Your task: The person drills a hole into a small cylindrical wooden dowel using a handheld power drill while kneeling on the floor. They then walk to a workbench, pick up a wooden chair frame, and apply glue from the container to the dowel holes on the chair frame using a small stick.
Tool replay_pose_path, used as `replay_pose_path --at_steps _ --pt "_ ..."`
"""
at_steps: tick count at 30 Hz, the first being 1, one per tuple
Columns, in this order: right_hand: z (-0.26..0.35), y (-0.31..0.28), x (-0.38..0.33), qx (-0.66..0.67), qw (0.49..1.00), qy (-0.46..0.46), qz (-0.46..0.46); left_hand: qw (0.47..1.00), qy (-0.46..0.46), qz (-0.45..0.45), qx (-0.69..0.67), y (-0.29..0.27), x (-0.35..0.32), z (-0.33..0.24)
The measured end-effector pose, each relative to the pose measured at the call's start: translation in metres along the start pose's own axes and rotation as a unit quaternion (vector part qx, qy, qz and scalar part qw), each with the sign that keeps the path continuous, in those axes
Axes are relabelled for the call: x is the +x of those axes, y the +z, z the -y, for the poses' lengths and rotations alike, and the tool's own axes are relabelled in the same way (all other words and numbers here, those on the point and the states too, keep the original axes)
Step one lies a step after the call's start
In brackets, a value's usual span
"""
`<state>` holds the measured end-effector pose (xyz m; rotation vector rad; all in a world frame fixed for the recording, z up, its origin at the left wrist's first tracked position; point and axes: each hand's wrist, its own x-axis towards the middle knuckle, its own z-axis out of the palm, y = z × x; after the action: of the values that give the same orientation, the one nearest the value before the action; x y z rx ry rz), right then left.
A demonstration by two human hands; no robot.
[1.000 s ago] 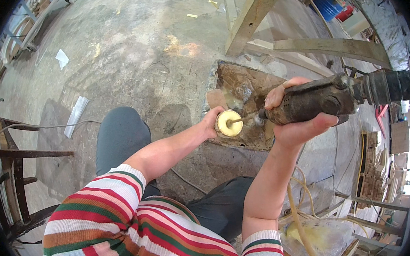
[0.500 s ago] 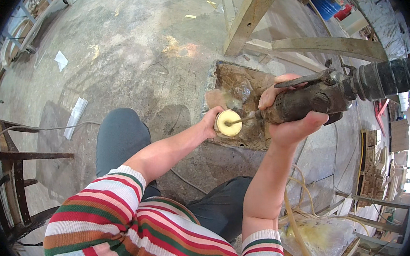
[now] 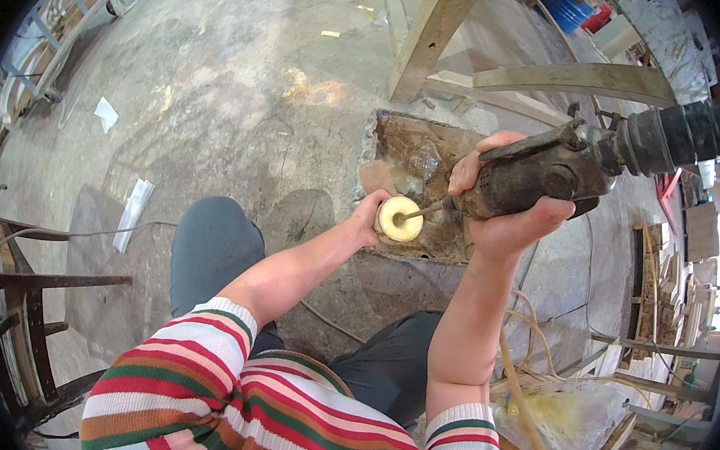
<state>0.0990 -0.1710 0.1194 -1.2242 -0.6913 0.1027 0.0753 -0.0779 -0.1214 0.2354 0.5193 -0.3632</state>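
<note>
My left hand point(image 3: 368, 216) is wrapped round the side of a round cup point(image 3: 386, 240), and most of its wall is hidden from above. Pale yellow, thick-looking liquid point(image 3: 408, 227) fills the cup, dipping in the middle. A thin rod point(image 3: 425, 211) slants down into that dip from the left end of a dark, worn power drill point(image 3: 526, 183). My right hand point(image 3: 512, 228) grips the drill's body from below, fingers on its far left side and thumb along the near side. A ridged black cylinder point(image 3: 679, 140) forms the drill's right end.
Beneath the cup is a shallow square tray point(image 3: 385, 117) with stained residue and crumpled plastic. Wooden frame legs point(image 3: 438, 41) stand beyond it. A hose point(image 3: 524, 399) and plastic bag point(image 3: 569, 411) lie at right. A dark chair-like frame point(image 3: 43, 280) stands left; a cable point(image 3: 323, 317) crosses the floor.
The dip around the rod in the yellow liquid looks wider and more ring-like. The drill has shifted very slightly left; both hands keep their grips.
</note>
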Motion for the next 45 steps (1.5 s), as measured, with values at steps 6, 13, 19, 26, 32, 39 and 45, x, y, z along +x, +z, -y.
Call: replay_pose_path --at_steps 6,13,19,26,32,39,45 --pt "0.001 0.0 0.0 0.0 1.0 -0.007 -0.014 1.0 -0.002 -0.009 0.003 0.0 -0.001 -0.001" --pt "-0.003 -0.004 -0.001 0.034 0.999 -0.006 -0.029 1.0 0.002 0.013 0.0 0.001 0.001 0.0" --pt "0.001 -0.004 0.001 0.005 1.0 -0.006 -0.011 1.0 0.018 -0.013 0.004 0.001 0.003 0.0" --pt "0.001 -0.006 0.001 0.013 1.0 -0.006 -0.016 1.0 0.001 0.005 0.001 0.001 0.003 -0.001" --pt "-0.003 -0.01 0.001 0.036 0.999 -0.007 -0.015 1.0 0.006 0.005 0.008 0.0 0.003 -0.001" --pt "-0.001 -0.007 0.002 0.013 1.0 -0.012 -0.004 1.0 0.008 0.013 0.012 -0.005 0.004 -0.004" --pt "-0.004 -0.013 0.002 0.015 1.0 -0.006 0.002 1.0 0.013 0.006 0.014 0.0 0.002 -0.002"
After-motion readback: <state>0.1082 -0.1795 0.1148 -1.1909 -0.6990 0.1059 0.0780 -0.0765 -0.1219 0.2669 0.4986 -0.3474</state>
